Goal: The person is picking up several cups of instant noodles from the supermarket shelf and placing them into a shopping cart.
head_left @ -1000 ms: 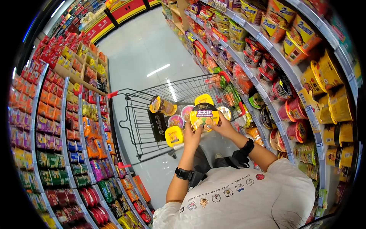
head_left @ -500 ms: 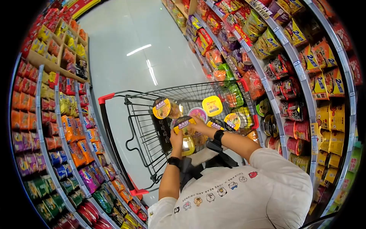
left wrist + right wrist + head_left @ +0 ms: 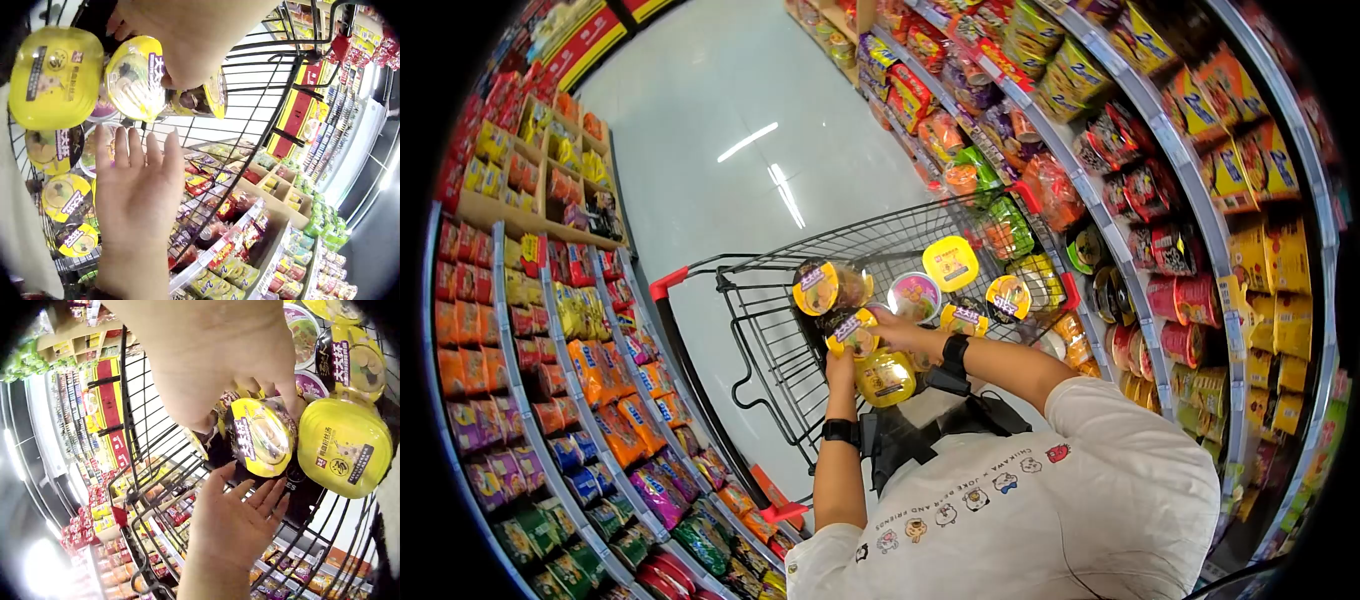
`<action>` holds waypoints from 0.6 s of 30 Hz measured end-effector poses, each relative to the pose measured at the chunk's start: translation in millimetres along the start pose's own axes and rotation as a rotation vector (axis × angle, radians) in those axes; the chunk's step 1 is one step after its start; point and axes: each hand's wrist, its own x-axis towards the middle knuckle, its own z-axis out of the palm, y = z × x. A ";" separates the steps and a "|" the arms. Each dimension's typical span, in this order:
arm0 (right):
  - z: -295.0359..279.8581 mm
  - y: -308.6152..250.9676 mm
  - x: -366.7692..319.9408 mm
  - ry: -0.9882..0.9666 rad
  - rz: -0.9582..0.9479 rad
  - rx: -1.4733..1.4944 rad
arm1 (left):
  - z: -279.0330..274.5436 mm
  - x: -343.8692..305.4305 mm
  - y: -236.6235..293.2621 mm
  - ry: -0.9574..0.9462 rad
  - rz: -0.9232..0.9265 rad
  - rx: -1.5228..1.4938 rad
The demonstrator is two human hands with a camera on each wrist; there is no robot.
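Right hand (image 3: 897, 325): fingers curled round the noodle cup (image 3: 852, 333), which is held inside the shopping cart (image 3: 765, 335), just above the other packs (image 3: 950, 262). The palm fills the top of both wrist views, so the cup's body is mostly hidden and mainly its yellow lid shows. Left hand (image 3: 140, 187): released, fingers straight, just below the cup. It probably does not touch the cup, but the angle is poor. A yellow bowl (image 3: 344, 447) lies just beside the cup. Stocked shelves (image 3: 550, 330) line both sides of a glossy pale floor (image 3: 730, 90).
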 end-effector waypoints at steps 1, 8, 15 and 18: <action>-1.9 -1.4 -8.5 -0.031 -0.031 -0.081 | 5.3 -2.3 -0.4 0.099 0.014 -0.010; -46.0 39.5 -118.2 0.225 -0.215 0.089 | 90.7 -63.7 30.6 0.243 0.354 0.130; -114.9 120.4 -336.3 0.597 -0.619 0.322 | 248.0 -265.8 53.2 -0.241 0.726 0.295; -121.7 172.9 -442.4 0.857 -0.672 0.331 | 312.9 -342.7 6.3 -0.513 0.891 0.372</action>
